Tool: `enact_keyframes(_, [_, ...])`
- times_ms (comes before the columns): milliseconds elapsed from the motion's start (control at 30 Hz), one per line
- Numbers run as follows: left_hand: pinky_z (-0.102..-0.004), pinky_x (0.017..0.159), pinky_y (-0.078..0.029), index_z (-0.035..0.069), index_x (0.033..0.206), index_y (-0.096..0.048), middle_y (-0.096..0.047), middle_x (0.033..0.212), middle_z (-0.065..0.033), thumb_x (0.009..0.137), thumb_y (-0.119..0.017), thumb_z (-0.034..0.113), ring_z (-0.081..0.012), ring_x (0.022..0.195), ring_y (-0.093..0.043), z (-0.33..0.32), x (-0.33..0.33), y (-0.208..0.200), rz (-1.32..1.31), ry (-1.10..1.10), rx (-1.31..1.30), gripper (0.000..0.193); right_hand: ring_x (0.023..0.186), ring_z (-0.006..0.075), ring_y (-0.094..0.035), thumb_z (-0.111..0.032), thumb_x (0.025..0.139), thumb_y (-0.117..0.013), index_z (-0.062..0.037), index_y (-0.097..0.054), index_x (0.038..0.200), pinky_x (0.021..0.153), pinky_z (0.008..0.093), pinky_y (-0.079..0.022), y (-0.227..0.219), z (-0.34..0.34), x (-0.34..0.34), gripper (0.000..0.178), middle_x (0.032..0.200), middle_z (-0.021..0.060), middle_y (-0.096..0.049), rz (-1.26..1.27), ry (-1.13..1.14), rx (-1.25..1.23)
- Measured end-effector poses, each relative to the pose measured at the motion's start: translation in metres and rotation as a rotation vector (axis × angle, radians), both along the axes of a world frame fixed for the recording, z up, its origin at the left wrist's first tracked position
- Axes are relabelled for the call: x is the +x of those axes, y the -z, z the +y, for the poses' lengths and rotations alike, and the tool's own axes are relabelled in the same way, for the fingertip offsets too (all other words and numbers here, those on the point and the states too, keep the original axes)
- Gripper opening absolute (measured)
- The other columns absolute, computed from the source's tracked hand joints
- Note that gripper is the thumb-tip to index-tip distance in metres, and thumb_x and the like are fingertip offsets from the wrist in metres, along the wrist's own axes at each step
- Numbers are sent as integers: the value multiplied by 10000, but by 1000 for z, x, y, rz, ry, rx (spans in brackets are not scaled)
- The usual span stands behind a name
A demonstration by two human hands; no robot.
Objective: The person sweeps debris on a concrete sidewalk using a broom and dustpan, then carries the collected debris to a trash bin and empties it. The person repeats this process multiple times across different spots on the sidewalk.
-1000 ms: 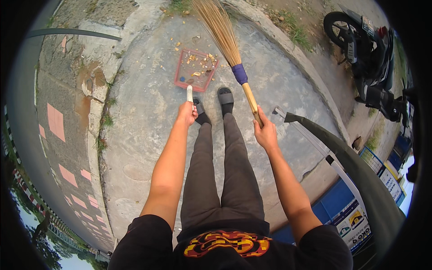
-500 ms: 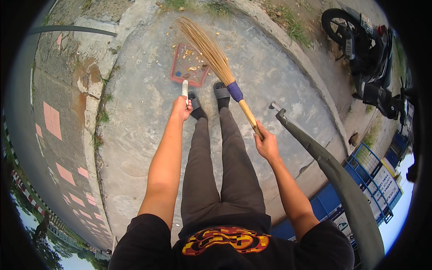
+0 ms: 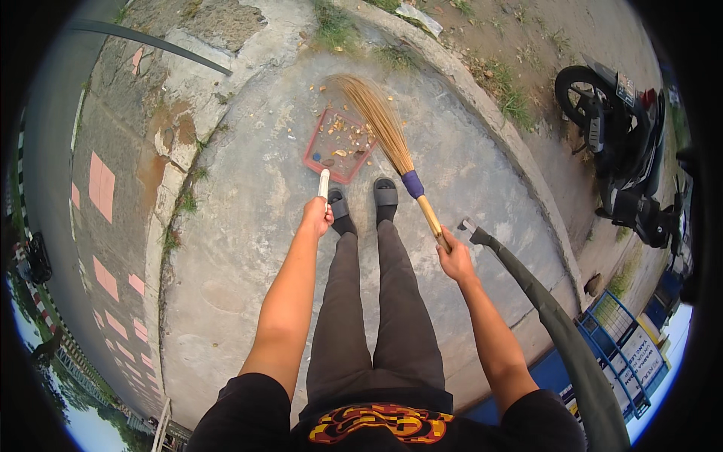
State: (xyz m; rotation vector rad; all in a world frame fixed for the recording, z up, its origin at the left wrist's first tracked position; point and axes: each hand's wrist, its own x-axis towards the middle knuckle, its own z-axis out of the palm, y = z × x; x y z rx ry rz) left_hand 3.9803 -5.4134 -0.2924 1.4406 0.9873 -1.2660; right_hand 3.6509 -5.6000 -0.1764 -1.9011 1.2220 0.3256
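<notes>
My left hand (image 3: 318,216) is closed round the white handle of a red dustpan (image 3: 348,178), which lies on the concrete ahead of my feet. Dry leaf bits, a blue bottle cap (image 3: 317,157) and other small litter (image 3: 341,153) rest in the pan. In my right hand (image 3: 456,260) is the wooden handle of a stick broom (image 3: 385,129) with a purple binding. The broom slants up and to the left, its bristle tips reaching the ground just beyond the pan's far edge. A few leaf bits lie scattered around the pan.
My sandalled feet (image 3: 385,193) stand just behind the pan. A dark green pole-like thing (image 3: 538,294) leans in on the right. Farther right are a concrete curb (image 3: 520,162) and a parked motorcycle (image 3: 614,135). Pavement with pink patches (image 3: 102,187) borders the left side.
My view has shifted, so the pan, broom and feet sit lower and farther right in the picture. Both hands keep their holds, and the broom still lies beside the pan.
</notes>
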Motion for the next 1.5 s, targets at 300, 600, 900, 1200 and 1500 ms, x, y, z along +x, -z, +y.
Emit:
enact_keyframes(300, [-237, 444, -362, 17, 1073, -492, -528, 773, -62, 951, -510, 128, -106, 569, -451, 12, -11, 2, 17, -54, 21, 166, 918, 406, -695, -213, 960, -599, -155, -492, 1485, 800, 471, -542, 40, -61, 125, 539, 1044, 244, -713, 96, 29, -5])
enact_keyframes(600, [-245, 446, -366, 41, 1079, -500, -528, 794, -58, 959, -510, 134, -113, 589, -454, -2, -8, 0, 28, -40, 21, 152, 802, 208, -688, -192, 979, -611, -85, -483, 1493, 720, 361, -551, -36, 5, 6, 541, 983, 140, -718, 46, 273, 394])
enact_keyframes(900, [-242, 447, -370, 44, 1091, -504, -529, 791, -55, 958, -517, 138, -111, 592, -455, 5, -16, 3, 31, -60, 53, 163, 1004, 470, -652, -163, 924, -614, -176, -514, 1455, 886, 542, -525, 56, -95, 185, 540, 1039, 283, -691, 19, -77, -106])
enact_keyframes(1200, [-234, 443, -364, 45, 1072, -498, -533, 787, -52, 961, -518, 138, -104, 592, -458, -3, -13, -1, 36, -63, 31, 146, 1060, 447, -650, -133, 934, -618, -226, -481, 1492, 929, 483, -526, -35, -36, 34, 582, 1152, 252, -685, -48, -4, -11])
enact_keyframes(1500, [-238, 424, -332, 58, 1075, -468, -511, 748, -45, 968, -497, 144, -102, 553, -431, 9, -17, -11, 62, -102, 39, 140, 1045, 462, -646, -220, 939, -586, -184, -518, 1443, 922, 534, -517, 65, -110, 172, 510, 1072, 267, -694, 139, -199, -24])
